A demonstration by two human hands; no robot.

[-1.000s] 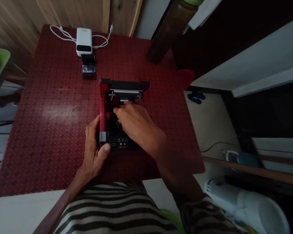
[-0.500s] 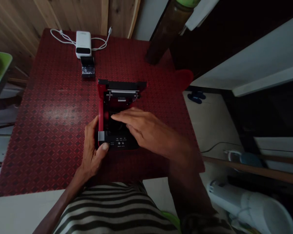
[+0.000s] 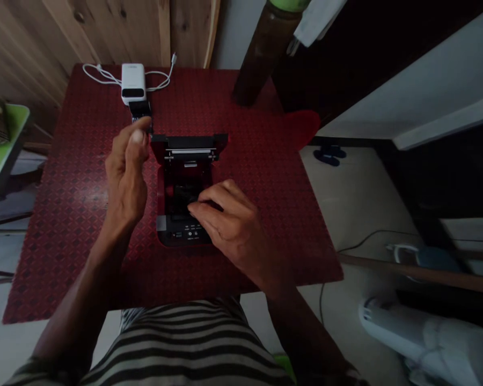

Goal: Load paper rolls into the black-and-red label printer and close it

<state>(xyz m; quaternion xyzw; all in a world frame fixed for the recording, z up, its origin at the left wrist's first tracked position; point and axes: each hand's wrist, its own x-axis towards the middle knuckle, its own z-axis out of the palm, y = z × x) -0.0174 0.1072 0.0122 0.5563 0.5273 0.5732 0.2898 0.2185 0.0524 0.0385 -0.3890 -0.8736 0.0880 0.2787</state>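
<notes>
A small red and black box-shaped device [image 3: 185,234], which looks like a label printer, sits on the table with its lid [image 3: 191,142] raised and a roller showing under it. Over the right side of its dark compartment [image 3: 177,201] is my right hand [image 3: 233,230]. Its thumb and forefinger are pinched together; whatever they hold, if anything, is hidden. My left hand [image 3: 129,171] is lifted beside the lid's left corner, fingers bent, thumb tip a little apart from the forefinger, nothing visible in it. Just beyond its fingertips lies a small black hinged case [image 3: 139,109], partly covered.
A white power bank [image 3: 133,80] with white cables lies at the table's far left. Toward the back right stands a tall dark bottle [image 3: 257,59] with a green lid. A red stool [image 3: 306,127] shows past the right edge of the red patterned table [image 3: 76,257].
My left hand has let go of the device's front left corner and risen toward the lid and black case. My right fingers have drawn back into a pinch.
</notes>
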